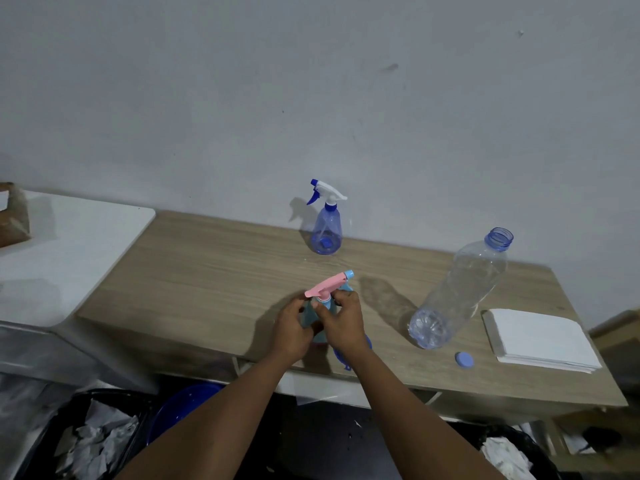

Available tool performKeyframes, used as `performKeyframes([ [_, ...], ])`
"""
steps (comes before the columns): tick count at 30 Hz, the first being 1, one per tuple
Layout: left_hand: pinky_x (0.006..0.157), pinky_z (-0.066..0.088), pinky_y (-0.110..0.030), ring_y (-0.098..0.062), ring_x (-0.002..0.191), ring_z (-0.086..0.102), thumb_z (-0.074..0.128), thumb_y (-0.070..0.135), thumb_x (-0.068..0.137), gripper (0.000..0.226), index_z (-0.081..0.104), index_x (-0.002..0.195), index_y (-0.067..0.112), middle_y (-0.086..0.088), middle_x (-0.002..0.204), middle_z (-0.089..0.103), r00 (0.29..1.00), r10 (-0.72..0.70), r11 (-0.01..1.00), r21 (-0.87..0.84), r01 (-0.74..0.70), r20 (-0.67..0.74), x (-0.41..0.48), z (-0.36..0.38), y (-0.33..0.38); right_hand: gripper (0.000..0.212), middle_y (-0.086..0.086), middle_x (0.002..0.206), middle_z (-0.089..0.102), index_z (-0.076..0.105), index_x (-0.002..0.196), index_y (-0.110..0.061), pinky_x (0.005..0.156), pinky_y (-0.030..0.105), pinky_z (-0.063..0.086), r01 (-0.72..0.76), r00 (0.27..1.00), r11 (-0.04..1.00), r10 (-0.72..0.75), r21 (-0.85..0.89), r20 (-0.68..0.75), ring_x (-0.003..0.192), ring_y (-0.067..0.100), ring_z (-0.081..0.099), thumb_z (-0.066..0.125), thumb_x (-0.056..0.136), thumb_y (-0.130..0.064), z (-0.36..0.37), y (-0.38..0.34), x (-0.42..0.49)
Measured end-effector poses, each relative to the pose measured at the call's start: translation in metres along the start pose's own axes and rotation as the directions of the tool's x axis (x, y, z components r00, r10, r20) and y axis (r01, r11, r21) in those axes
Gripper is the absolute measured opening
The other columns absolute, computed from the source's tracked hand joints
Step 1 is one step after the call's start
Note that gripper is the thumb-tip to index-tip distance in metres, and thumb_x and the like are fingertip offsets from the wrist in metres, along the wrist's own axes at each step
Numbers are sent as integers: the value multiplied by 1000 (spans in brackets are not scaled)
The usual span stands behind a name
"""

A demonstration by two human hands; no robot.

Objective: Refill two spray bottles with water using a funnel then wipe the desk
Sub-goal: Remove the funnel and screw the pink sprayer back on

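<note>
A light-blue spray bottle with a pink trigger head [327, 287] stands near the front of the wooden desk [207, 268]. My left hand [294, 329] grips its body. My right hand [341, 320] pinches the collar under the pink head. A second, clear blue spray bottle [326, 230] with a white-and-blue head stands upright at the back by the wall. A blue funnel [341, 356] lies mostly hidden under my right wrist. A large clear water bottle [457, 292] stands uncapped to the right, looking nearly empty; its blue cap [464, 359] lies on the desk.
A stack of white cloths or paper [540, 339] lies at the desk's right end. A white table [62, 251] adjoins on the left. Below the desk's front edge are a blue basin [183, 407] and bins with crumpled paper [93, 441].
</note>
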State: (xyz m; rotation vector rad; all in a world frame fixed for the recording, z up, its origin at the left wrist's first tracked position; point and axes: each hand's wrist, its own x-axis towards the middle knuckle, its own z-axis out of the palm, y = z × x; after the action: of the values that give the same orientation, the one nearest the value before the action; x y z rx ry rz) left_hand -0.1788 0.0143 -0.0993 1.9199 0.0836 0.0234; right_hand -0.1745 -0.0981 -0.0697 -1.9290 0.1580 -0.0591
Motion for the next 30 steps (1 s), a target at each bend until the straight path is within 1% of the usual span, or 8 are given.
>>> performKeyframes([
  [2,76,41,-1,-15,96,64,80,-6,69,53,64,110,23,8,102,64,999,36,999,9,-37,22,1,-2,0,26,3,100,70,74,94,-23,86,38,54,-10,1000,999,11,-50,18,103,17,63,65,79,-43,2,8,3],
  [6,79,44,-5,-14,96,66,80,1,71,47,64,108,25,3,105,68,997,71,997,18,-71,-13,-2,-1,-3,19,1,105,67,71,94,-18,77,9,42,-8,999,999,6,-49,-45,100,5,58,71,85,-35,3,7,-1],
  [10,84,55,-29,-19,96,67,60,35,80,23,70,98,25,-2,100,71,994,57,998,-27,-60,-91,-6,7,2,17,-13,100,57,60,92,-28,72,1,43,-55,986,998,60,33,-156,89,-1,58,75,88,-21,11,-1,-8],
  [14,76,54,-31,-23,95,68,42,17,102,29,71,104,11,-12,98,72,996,-77,981,-184,66,-54,-8,7,8,22,-15,92,58,55,90,-30,70,4,38,-17,971,1000,16,-1,-237,86,2,58,77,86,-25,13,-7,-17],
  [21,64,56,-22,-22,91,69,43,14,102,25,67,107,8,-12,101,70,954,-296,814,-510,278,47,-6,1,10,70,-10,106,64,38,140,-24,69,8,44,-78,970,989,104,127,-218,95,6,64,77,83,-27,15,-16,-8],
  [23,78,53,-17,-19,105,65,61,30,91,28,63,116,17,-1,113,66,982,-190,979,-77,191,14,-6,-7,-3,58,-7,107,63,39,145,-18,67,2,40,-66,974,992,87,108,-210,92,2,61,64,93,-21,14,-17,2],
  [25,107,41,-30,-21,132,47,69,53,71,81,47,141,20,-1,142,52,989,-115,891,450,60,96,0,-16,-27,55,-6,101,65,38,147,-15,71,2,41,-12,975,991,41,133,-217,85,-2,61,58,96,-14,10,-15,8],
  [30,119,-10,-54,-29,148,-27,56,66,83,105,-9,157,28,1,162,-26,879,-378,636,771,18,291,-1,-17,-49,39,-7,91,61,46,138,-9,80,15,45,139,952,959,-61,246,-300,84,0,60,50,102,-25,-15,-25,21],
])
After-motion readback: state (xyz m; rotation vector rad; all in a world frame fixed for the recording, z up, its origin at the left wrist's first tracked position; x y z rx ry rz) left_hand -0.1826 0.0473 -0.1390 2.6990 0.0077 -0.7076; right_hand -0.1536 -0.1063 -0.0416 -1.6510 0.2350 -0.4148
